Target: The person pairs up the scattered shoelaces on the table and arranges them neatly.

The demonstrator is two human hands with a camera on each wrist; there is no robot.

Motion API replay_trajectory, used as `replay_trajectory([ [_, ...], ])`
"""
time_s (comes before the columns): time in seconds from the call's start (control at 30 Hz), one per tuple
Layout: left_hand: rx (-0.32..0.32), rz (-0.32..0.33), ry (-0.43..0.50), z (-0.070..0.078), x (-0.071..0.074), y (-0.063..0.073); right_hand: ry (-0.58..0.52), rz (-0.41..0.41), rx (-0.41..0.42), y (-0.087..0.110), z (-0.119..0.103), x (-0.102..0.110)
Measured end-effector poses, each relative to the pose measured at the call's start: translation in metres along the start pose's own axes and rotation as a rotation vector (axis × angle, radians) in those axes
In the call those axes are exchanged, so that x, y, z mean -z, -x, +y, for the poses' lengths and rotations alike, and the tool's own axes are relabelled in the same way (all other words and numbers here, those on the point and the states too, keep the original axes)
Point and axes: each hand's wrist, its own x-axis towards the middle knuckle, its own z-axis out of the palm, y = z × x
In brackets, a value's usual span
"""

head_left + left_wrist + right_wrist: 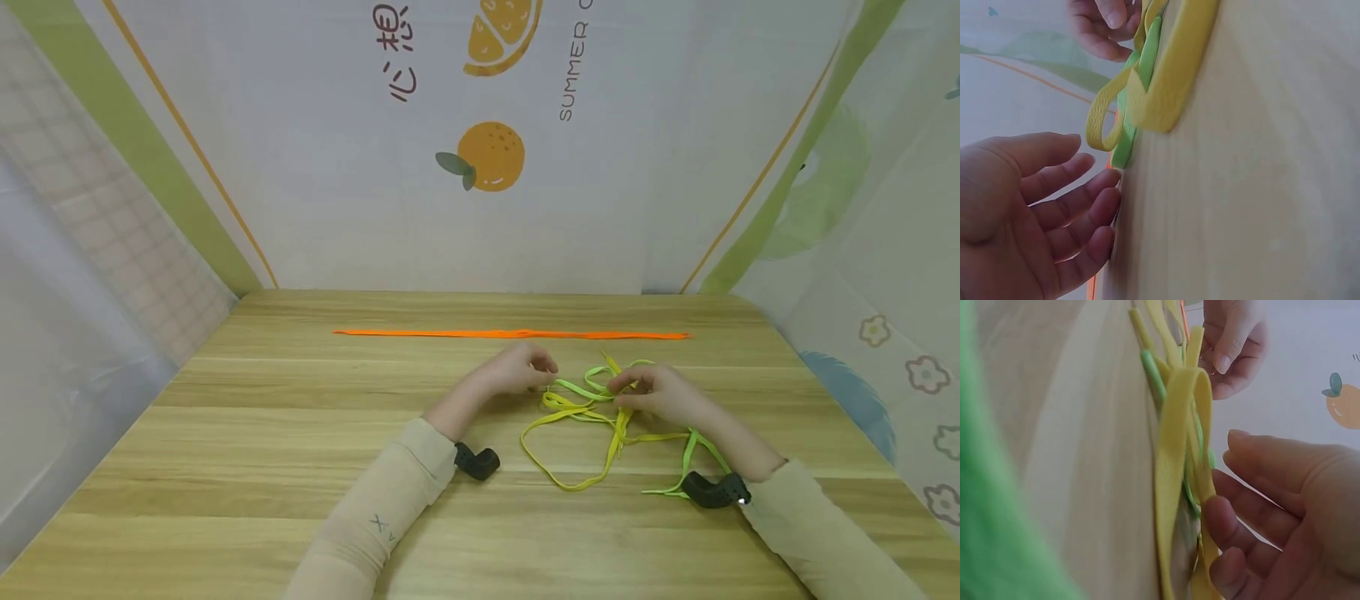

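Observation:
A yellow flat shoelace (1179,69) and a green flat shoelace (1124,145) lie loosely tangled together, right of the table's middle. My left hand (519,368) is at the left side of the tangle, fingers gently bent and thumb apart, with nothing between them. In the left wrist view its fingertips come close to the green end of the tangle. My right hand (666,394) is over the tangle's right part. The right wrist view shows its fingertips at a raised yellow loop (1172,425), thumb held apart and no pinch visible.
An orange lace (465,334) is stretched straight across the back of the wooden table (247,467). Green lace strands (688,454) run under my right wrist. A white printed cloth (337,208) hangs behind the table, with more cloth at both sides.

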Motion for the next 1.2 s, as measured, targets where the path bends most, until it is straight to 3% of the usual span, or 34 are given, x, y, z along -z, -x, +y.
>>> replay_trajectory([
  [0.33, -0.047, 0.003, -0.188, 0.000, -0.007, -0.002, 0.061, 0.033, 0.010, 0.000, -0.001, -0.007],
  [0.6, -0.002, 0.015, -0.171, 0.002, -0.009, 0.000, 0.085, 0.004, 0.043, -0.002, -0.005, -0.008],
  [0.8, 0.016, 0.019, -0.214, 0.005, -0.010, 0.001, 0.087, -0.035, 0.041, -0.001, -0.006, -0.008],
  [1.2, -0.021, 0.004, -0.263, 0.004, -0.013, 0.005, 0.088, -0.110, 0.081, 0.001, -0.005, -0.012],
])
